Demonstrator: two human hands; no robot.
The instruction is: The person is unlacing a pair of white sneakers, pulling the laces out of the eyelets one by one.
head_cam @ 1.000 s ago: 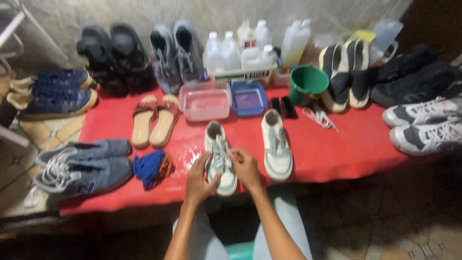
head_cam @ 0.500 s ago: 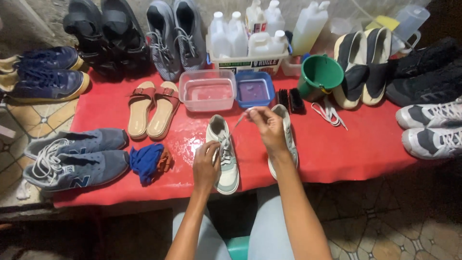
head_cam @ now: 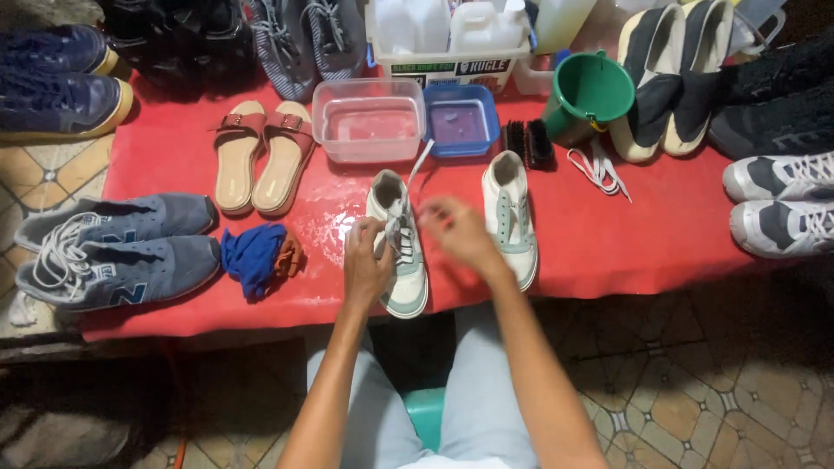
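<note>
A white and pale green sneaker (head_cam: 401,276) lies on the red tablecloth (head_cam: 608,243) in front of me. My left hand (head_cam: 367,260) rests on its left side, fingers pinched on the white shoelace (head_cam: 415,178) near the eyelets. My right hand (head_cam: 459,231), blurred, hovers just right of the shoe's tongue with its fingers curled, apparently at the same lace, which trails up toward the tubs. The matching sneaker (head_cam: 512,217) sits to the right, untouched.
A clear tub (head_cam: 368,122), blue tub (head_cam: 460,119), two brushes (head_cam: 528,142), a green bucket (head_cam: 589,94) and a loose lace (head_cam: 598,167) lie behind. Tan sandals (head_cam: 261,156), a blue rag (head_cam: 254,257) and grey sneakers (head_cam: 113,252) are left; grey-white sneakers (head_cam: 782,204) right.
My right hand, which had pulled the lace up toward the tubs, has come back down to the left sneaker. The camera has moved closer to the table.
</note>
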